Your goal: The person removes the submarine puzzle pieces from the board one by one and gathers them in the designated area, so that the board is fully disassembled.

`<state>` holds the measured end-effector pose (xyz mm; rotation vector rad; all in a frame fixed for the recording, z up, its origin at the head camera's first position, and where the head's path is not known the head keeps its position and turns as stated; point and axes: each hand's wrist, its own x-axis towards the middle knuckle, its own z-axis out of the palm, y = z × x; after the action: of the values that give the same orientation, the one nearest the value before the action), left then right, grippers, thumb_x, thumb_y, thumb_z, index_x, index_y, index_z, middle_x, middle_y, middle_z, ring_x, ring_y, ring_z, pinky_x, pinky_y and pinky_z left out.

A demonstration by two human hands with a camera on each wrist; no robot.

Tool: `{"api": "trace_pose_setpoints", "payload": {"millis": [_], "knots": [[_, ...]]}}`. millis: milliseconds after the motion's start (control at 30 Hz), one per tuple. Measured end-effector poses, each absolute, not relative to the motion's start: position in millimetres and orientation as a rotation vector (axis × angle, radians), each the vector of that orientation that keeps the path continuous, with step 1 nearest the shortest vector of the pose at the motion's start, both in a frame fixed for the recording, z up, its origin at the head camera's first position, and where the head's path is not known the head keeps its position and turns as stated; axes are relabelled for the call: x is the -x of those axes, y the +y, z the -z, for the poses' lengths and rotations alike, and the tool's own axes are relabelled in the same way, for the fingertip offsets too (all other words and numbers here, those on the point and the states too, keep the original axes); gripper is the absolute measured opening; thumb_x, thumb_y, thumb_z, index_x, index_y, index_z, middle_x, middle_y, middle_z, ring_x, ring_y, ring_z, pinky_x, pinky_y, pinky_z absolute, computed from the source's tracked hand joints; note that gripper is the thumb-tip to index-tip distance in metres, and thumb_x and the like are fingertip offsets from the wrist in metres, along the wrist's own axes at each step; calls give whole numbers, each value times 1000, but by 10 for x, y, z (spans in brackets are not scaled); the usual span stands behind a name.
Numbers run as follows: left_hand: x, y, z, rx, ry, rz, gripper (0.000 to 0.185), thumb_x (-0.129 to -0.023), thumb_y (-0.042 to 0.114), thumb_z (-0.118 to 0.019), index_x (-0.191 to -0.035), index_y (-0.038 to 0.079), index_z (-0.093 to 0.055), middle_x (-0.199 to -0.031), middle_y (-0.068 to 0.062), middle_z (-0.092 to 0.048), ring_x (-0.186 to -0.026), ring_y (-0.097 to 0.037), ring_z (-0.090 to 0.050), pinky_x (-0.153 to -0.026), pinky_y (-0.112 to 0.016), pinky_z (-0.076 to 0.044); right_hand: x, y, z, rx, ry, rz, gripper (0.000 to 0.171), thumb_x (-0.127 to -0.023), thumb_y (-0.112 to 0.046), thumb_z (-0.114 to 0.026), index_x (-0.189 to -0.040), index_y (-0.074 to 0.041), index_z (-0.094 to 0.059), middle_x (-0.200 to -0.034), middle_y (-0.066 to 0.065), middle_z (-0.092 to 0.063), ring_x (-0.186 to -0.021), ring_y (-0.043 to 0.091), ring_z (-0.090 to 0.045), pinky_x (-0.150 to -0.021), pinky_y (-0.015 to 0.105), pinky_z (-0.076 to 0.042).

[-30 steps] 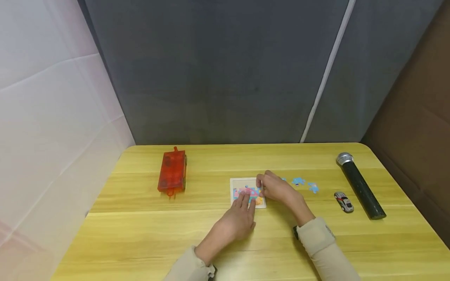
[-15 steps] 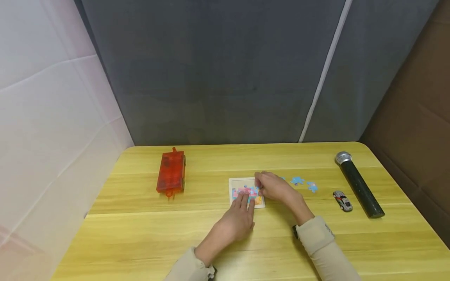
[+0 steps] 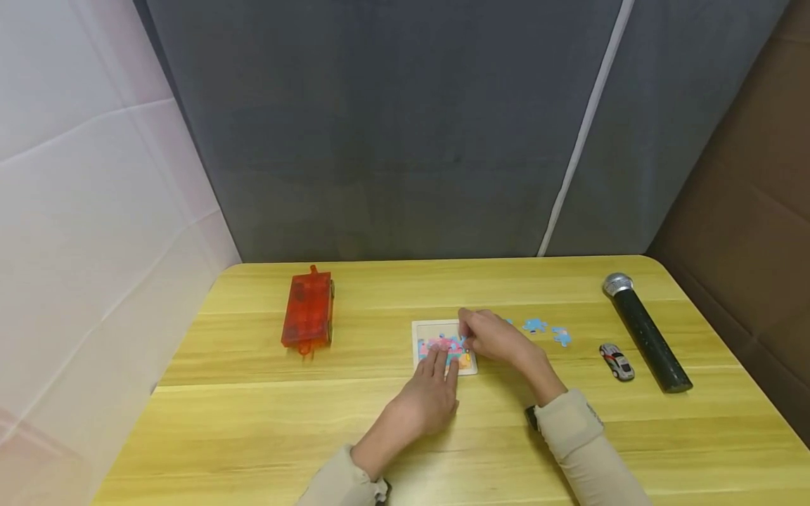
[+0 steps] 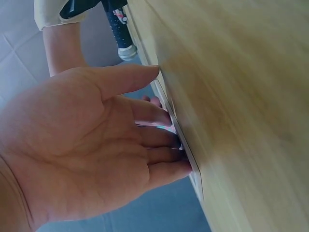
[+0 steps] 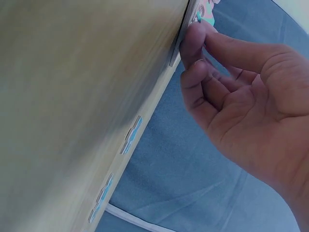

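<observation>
A small square jigsaw tray with a pale rim lies mid-table, its lower part filled with pink, blue and yellow pieces. My left hand rests its outstretched fingers on those pieces from the near side; the left wrist view shows the palm and the fingertips over the tray's edge. At the tray's right side, my right hand pinches a jigsaw piece between thumb and forefinger, most of it hidden by the fingertips. Loose blue jigsaw pieces lie right of this hand, one partly covered by it.
Far left on the wooden table is a red see-through box-shaped thing with wheels. A silver toy car and a black microphone lie to the right. A grey partition stands behind the table.
The right fingertips shift slightly over the tray's right side with the jigsaw piece. The left hand stays in place on the tray. The head view has moved a little.
</observation>
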<state>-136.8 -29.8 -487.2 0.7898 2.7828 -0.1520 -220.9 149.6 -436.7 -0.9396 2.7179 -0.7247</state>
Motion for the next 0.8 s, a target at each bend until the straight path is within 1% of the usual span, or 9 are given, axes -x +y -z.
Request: {"api": "trace_pose_setpoints", "payload": {"millis": [133,233,367,467,667,800], "knots": [[1344,-307,4825,-784,2755,99,71,-116,40,-50,-172,0,-30,-180,-28,-21,-169,-43,-18,-135,-49,-28,2205,1499,4367,929,2702,751,20,-101,10,-69,-93,-5,-59,-83,2,-64,-70,9,-49,-67,23,-44],[1289,-290,4658,-761,2739,118,70,-117,39,-50,-172,1,-31,-180,-27,-21,-170,-41,-18,-135,-47,-28,2199,1495,4369,874,2676,819,18,-101,10,-68,-94,-4,-60,-83,4,-66,-67,8,-53,-65,22,-45],[1209,-258,4399,-749,2747,225,67,-116,40,-51,-171,4,-36,-179,-23,-28,-168,-38,-25,-134,-43,-32,2199,1487,4363,746,2671,933,17,-101,9,-69,-92,-3,-62,-79,5,-67,-63,9,-56,-62,22,-45],[1178,-254,4309,-754,2754,240,66,-116,40,-53,-170,4,-38,-178,-23,-30,-168,-37,-27,-133,-41,-34,2200,1480,4353,711,2685,947,16,-102,7,-70,-92,-4,-62,-78,6,-67,-62,10,-55,-60,22,-44],[1162,-260,4274,-761,2752,237,65,-116,39,-53,-169,4,-40,-178,-23,-31,-167,-37,-29,-133,-41,-35,2214,1465,4352,746,2665,891,10,-104,7,-67,-100,-2,-66,-87,8,-71,-68,10,-58,-64,23,-49],[1174,-258,4279,-762,2750,239,66,-116,39,-53,-169,4,-39,-178,-23,-31,-167,-37,-29,-133,-41,-35,2223,1456,4354,768,2668,879,9,-105,6,-66,-101,-2,-69,-89,7,-72,-70,11,-57,-67,25,-50]]}}
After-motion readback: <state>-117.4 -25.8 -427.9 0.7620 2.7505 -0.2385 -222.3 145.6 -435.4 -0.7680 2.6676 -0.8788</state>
